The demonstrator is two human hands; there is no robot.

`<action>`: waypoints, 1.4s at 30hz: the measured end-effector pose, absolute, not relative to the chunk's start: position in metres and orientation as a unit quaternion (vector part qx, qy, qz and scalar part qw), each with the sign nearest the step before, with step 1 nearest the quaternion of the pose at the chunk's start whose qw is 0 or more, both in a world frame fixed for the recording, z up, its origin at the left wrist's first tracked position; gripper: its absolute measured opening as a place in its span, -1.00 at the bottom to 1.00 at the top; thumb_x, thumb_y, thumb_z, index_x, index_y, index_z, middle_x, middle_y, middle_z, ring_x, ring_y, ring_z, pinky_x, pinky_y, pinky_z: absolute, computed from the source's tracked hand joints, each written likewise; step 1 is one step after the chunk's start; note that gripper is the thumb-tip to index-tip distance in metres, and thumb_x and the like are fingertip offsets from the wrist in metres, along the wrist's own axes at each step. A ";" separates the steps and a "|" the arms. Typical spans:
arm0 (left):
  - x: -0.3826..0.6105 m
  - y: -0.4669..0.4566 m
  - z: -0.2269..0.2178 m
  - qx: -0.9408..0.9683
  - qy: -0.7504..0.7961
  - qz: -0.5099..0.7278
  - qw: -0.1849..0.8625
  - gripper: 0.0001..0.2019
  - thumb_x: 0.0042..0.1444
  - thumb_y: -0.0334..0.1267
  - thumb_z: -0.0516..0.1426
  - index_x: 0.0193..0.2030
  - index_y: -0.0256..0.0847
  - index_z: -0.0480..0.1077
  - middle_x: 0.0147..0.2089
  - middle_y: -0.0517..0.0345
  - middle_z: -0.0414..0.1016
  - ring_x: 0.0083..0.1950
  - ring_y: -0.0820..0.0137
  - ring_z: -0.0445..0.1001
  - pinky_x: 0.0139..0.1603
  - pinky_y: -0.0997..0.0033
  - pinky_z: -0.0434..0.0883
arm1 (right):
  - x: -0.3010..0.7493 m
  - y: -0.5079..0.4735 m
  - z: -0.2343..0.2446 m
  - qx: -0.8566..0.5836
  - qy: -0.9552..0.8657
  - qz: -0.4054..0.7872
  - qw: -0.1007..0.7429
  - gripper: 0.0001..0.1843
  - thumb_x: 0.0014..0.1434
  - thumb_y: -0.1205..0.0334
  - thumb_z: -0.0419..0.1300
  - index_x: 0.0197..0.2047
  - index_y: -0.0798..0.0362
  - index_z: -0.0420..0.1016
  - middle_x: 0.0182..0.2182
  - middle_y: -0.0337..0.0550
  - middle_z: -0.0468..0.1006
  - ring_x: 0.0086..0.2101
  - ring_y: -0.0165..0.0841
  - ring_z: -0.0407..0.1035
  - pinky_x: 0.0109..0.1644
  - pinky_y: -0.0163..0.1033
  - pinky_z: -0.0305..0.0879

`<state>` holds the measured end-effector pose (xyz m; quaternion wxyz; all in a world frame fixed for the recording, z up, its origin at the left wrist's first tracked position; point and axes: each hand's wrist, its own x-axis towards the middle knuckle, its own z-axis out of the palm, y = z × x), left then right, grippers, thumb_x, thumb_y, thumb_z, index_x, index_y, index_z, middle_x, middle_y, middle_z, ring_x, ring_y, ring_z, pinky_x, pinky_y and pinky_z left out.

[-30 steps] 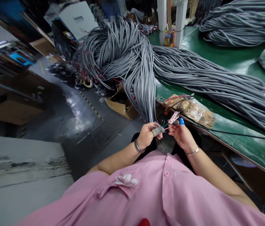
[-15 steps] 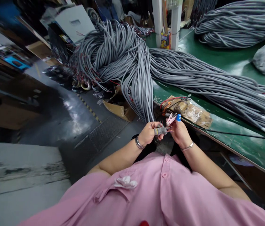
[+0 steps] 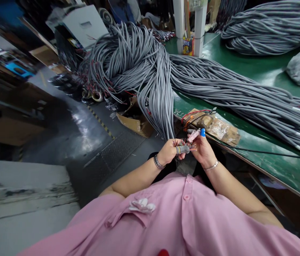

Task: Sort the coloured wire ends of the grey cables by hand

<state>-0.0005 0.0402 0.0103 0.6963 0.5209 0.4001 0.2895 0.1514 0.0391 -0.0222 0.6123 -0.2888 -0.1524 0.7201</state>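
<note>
My left hand (image 3: 169, 152) is closed around the end of a grey cable (image 3: 182, 149) whose thin coloured wires stick out toward the right. My right hand (image 3: 202, 149) is closed on a small pink clip-like tool (image 3: 194, 134) held right at those wire tips; a blue cap (image 3: 202, 132) covers one fingertip. The two hands almost touch, just off the near edge of the green table (image 3: 258, 67). A thick bundle of grey cables (image 3: 160, 89) hangs over the table edge directly above my left hand.
Long grey cable bundles (image 3: 240, 96) cross the table, with another coil (image 3: 272, 25) at the back right. A brown taped board with wires (image 3: 213, 124) lies at the table edge. A cardboard box (image 3: 135, 119) sits on the floor; white posts (image 3: 189, 25) stand behind.
My right hand has brought the pink tool down and left, closer to the wire tips held by my left hand. The view shifted slightly.
</note>
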 end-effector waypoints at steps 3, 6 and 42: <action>-0.005 0.037 0.011 0.530 0.399 0.286 0.691 -0.65 -0.10 -0.03 0.31 -0.52 -0.33 0.42 -0.64 0.16 0.43 -0.66 0.55 0.32 -0.59 0.55 0.31 | 0.155 0.036 -0.020 -0.300 -0.158 0.726 0.599 -0.47 0.01 -0.34 0.22 -0.32 -0.01 0.50 -0.41 -0.22 0.55 -0.46 -0.40 0.39 -0.38 -0.28 0.35; -0.010 0.032 0.013 0.538 0.396 0.296 0.683 -0.63 -0.10 -0.01 0.32 -0.52 -0.33 0.42 -0.64 0.16 0.42 -0.66 0.54 0.32 -0.59 0.53 0.32 | 0.158 0.033 -0.018 -0.299 -0.158 0.737 0.585 -0.48 0.02 -0.34 0.20 -0.30 -0.02 0.51 -0.36 -0.19 0.58 -0.41 -0.39 0.42 -0.35 -0.29 0.37; -0.008 0.025 0.015 0.540 0.427 0.355 0.632 -0.64 -0.07 -0.02 0.29 -0.55 -0.30 0.37 -0.63 0.19 0.41 -0.64 0.55 0.31 -0.57 0.53 0.29 | 0.157 0.029 -0.010 -0.327 -0.160 0.725 0.585 -0.47 0.03 -0.33 0.20 -0.32 0.02 0.49 -0.42 -0.19 0.56 -0.45 -0.40 0.39 -0.40 -0.29 0.37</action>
